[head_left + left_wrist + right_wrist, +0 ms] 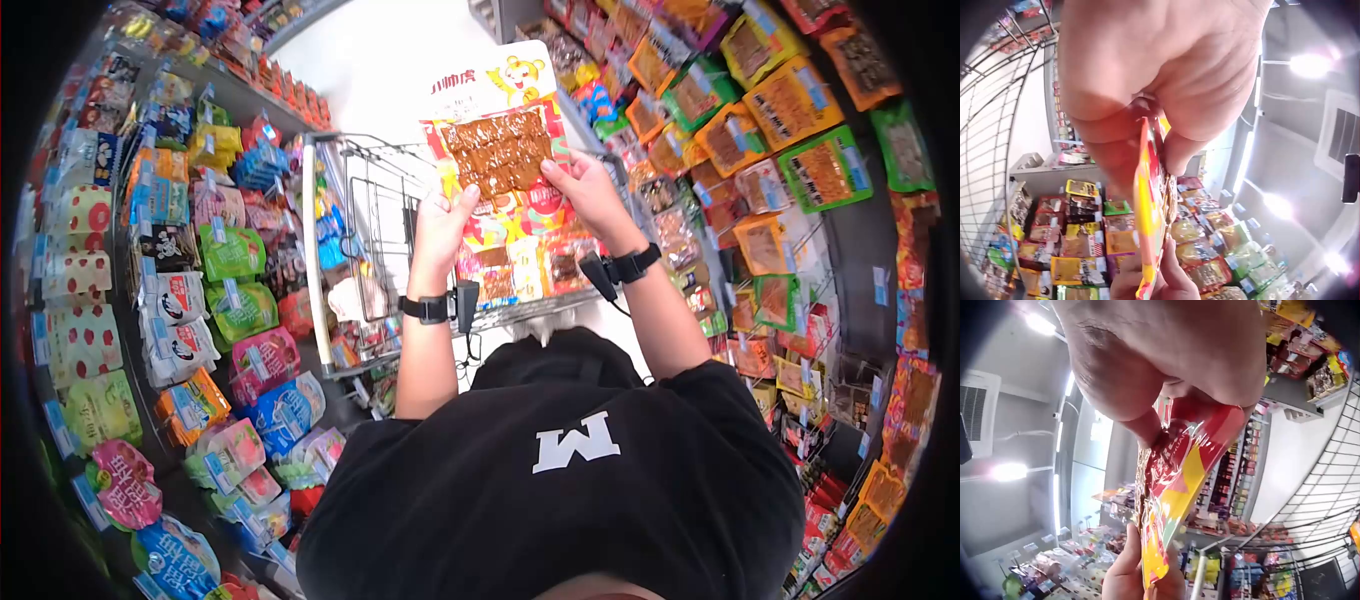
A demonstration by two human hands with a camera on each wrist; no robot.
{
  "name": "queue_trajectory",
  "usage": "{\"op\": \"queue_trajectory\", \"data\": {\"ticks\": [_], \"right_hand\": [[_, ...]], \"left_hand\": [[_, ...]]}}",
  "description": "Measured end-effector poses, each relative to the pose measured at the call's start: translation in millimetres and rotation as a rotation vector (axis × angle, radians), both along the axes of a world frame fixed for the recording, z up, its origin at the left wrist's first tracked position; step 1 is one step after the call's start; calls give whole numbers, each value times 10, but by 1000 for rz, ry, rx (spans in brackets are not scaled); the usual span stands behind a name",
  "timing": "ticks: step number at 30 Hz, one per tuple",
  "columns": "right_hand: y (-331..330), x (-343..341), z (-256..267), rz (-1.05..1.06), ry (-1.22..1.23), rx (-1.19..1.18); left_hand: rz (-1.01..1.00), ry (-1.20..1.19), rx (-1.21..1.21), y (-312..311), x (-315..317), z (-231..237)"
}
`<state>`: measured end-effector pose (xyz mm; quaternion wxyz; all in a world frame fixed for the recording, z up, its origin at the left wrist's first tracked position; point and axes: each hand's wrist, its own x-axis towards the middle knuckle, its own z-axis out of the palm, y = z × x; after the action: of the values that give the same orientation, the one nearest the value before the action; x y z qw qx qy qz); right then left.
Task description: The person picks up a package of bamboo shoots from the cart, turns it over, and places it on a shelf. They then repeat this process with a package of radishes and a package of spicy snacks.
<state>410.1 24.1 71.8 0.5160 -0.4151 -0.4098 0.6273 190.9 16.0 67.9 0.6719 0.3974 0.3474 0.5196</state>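
We have the snack packet (pixel 500 150) off the racks (pixel 840 250), left hand (pixel 440 225) and right hand (pixel 592 198) pinching its opposite edges.

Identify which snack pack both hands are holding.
The white-topped pack with the yellow cartoon animal; left hand and right hand pinch its sides, unlike the shelved packs.

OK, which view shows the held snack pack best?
The head view: it shows the pack face-on, with its cartoon and lettering. The left wrist view has it nearly edge-on; the right wrist view shows it steeply slanted.
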Motion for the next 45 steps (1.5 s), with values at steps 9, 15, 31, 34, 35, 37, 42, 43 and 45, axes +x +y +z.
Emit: {"op": "queue_trajectory", "data": {"ticks": [9,15,31,34,35,37,42,43,45], "right_hand": [[-540,565,586,-55,13,51],[-790,1133,807,-96,-7,30],[-1139,2085,1071,-30,-4,235],[-1176,2218,1025,19,31,246],[-1181,2249,1003,27,34,245],[-1210,2297,964,47,64,257],[-1301,2453,980,53,2,228],[-1323,2464,961,40,-4,224],[-1304,2522,889,54,-16,217]], "left_hand": [[-110,-148,93,-261,595,526],[-110,-129,152,-460,1175,791],[-18,-11,295,-1042,2121,1163],[-7,-28,284,-1148,2262,1124],[8,-44,272,-1181,2304,1102],[22,-25,252,-1256,2365,1077],[73,-6,259,-1422,2519,1062],[78,0,257,-1451,2543,1038],[105,24,253,-1508,2585,1003]]}}
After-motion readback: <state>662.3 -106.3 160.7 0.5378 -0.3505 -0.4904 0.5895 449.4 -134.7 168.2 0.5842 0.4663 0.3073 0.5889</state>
